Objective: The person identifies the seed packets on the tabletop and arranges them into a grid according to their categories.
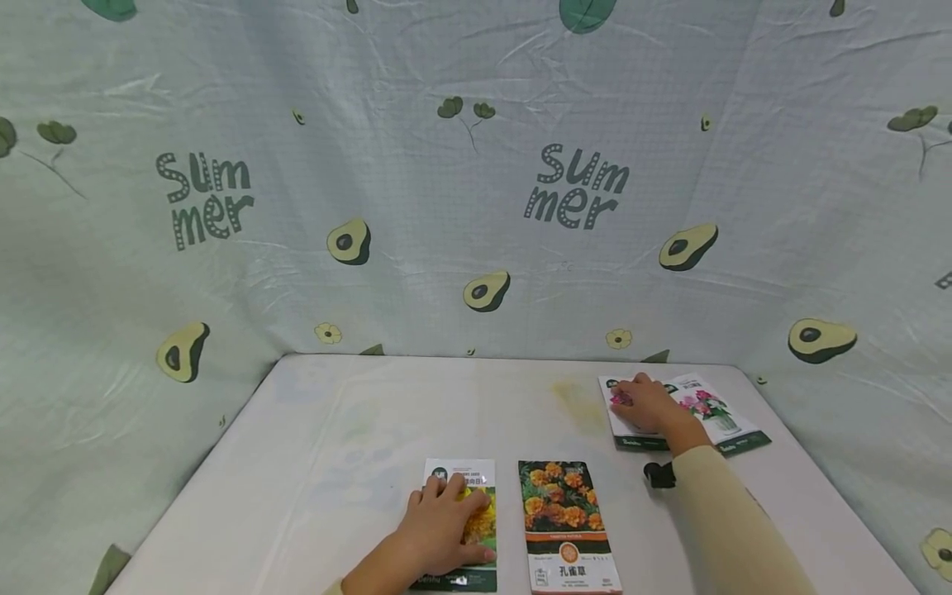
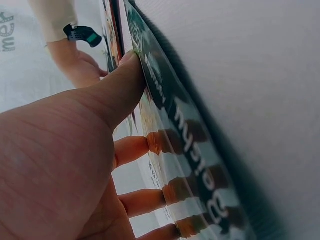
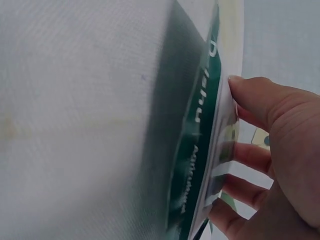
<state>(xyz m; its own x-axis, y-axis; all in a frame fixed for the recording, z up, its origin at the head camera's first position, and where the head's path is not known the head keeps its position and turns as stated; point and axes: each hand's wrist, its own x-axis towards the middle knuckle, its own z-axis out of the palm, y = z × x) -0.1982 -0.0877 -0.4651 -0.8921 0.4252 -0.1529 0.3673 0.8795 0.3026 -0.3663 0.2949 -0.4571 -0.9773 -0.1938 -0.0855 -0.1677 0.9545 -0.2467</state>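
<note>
My left hand (image 1: 446, 529) rests spread on a seed packet with yellow flowers (image 1: 481, 529) near the front middle of the table. In the left wrist view, its thumb and fingertips touch the glossy face of that packet (image 2: 192, 155). At the back right, my right hand (image 1: 645, 405) touches a white seed packet with pink flowers (image 1: 623, 426), covering much of its print. The right wrist view shows the thumb and fingers against its face, near a dark green band (image 3: 197, 135). Beside that hand lies another pink-flower packet (image 1: 717, 409), partly behind the wrist.
Between the hands lies a seed packet with orange marigolds (image 1: 565, 529), just right of the left hand's packet. All rest on a white table (image 1: 357, 438). A pale curtain with printed avocados (image 1: 416, 182) hangs around the table's back and sides. A black wrist device (image 1: 659, 475) sits at my right sleeve.
</note>
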